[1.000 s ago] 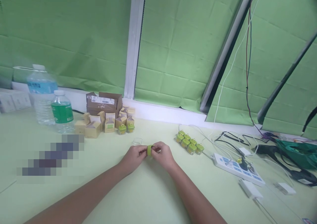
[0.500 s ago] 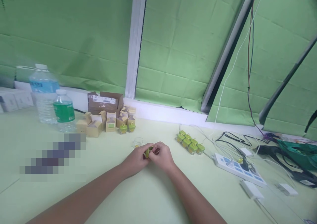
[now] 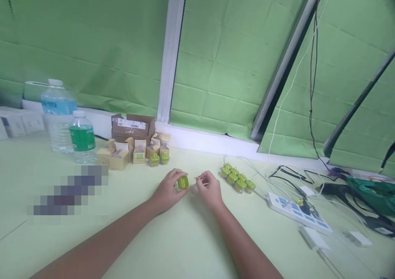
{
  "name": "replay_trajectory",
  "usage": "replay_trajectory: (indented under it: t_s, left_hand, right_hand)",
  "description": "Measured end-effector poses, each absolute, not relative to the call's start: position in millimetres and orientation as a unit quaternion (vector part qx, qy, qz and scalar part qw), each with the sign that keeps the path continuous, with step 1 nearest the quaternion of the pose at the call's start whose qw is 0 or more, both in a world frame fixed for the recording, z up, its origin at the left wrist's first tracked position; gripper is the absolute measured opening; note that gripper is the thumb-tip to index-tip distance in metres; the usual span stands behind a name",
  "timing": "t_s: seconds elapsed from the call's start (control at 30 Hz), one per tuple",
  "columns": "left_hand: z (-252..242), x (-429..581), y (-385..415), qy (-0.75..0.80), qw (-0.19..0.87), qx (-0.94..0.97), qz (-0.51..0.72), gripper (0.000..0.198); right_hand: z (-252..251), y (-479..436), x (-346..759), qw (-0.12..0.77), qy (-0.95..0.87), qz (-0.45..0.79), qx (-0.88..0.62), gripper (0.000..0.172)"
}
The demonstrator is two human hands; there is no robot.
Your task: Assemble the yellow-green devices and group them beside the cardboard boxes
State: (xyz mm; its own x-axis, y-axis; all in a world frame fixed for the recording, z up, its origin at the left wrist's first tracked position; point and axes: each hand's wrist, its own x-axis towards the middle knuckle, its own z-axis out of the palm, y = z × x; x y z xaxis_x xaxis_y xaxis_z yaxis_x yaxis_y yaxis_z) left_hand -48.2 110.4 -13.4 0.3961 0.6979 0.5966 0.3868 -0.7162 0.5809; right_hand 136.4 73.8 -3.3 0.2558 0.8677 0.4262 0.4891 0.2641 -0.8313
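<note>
**Hands part; green piece stays left**

The left hand point(image 3: 168, 191) pinches the green piece point(image 3: 183, 182) in its fingers, just above the tabletop point(image 3: 185, 246). The right hand point(image 3: 210, 189) has drawn away rightward, fingers pinched together (on what, too blurred to tell).

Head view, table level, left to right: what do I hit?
white boxes → large water bottle → green-label bottle → small cardboard boxes → left hand holding a small green piece → right hand → row of small green items → power strip → green bag
</note>
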Motion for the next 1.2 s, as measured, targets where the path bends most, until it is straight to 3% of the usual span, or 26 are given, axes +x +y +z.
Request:
replay_trajectory:
  t_s: [0.13,0.27,0.47,1.2]
  left_hand:
    - [-12,-51,113,0.338,0.138,0.826,0.429,0.04]
    - [-12,-54,116,0.333,0.158,0.838,0.402,0.024]
    - [-13,-57,111,0.32,0.18,0.867,0.337,0.035]
    - [-5,-54,103,0.308,0.16,0.908,0.235,0.02]
  right_hand:
    - [-8,73,136,0.488,-0.642,0.12,-0.579,0.013]
    - [-12,73,133,0.457,-0.675,0.109,-0.569,0.008]
    - [-12,75,133,0.422,-0.692,0.068,-0.582,0.008]
    - [-21,81,130,0.339,-0.759,0.041,-0.555,0.013]
